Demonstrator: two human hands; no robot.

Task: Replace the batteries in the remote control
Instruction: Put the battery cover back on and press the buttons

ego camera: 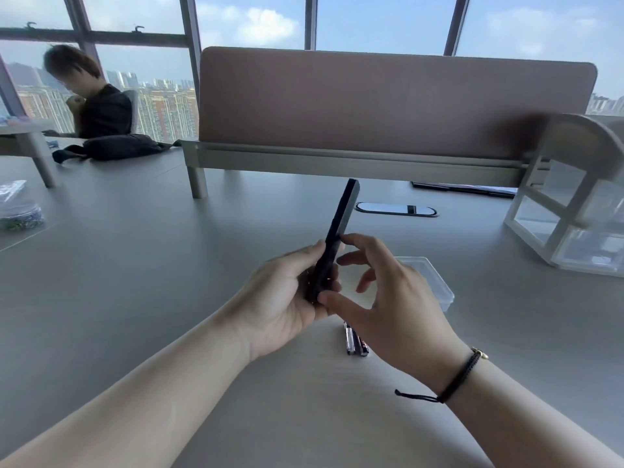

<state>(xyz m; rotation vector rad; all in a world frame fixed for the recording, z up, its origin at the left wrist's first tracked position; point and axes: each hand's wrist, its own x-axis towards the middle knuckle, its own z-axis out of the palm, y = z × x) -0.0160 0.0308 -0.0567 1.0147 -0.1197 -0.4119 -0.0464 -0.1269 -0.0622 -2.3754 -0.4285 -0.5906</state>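
A wide grey desk (135,298) carries a pinkish fabric divider panel (388,99) on metal legs across its far side, with an oval cable port (396,209) set into the top just before it. At the right edge stands one white open-framed organiser (574,211). A shallow clear plastic box (435,282) lies just behind the right hand, partly hidden by it. Two dark cylindrical batteries (355,342) lie side by side on the desk below the hands, their upper ends covered by the right hand. Far left, another person in a dark top (101,109) sits beyond a black bag (118,148), and clear plastic packets (18,211) rest near the desk's left edge.

The one slim black remote control (339,228) is held above the desk, tilted with its far end up. The left hand (287,298) is wrapped around its lower part, thumb along the near edge. The right hand (388,298) is loosely spread, its forefinger tip touching the remote's right side and its thumb at the lower end. A black cord bracelet (459,376) circles the right wrist.
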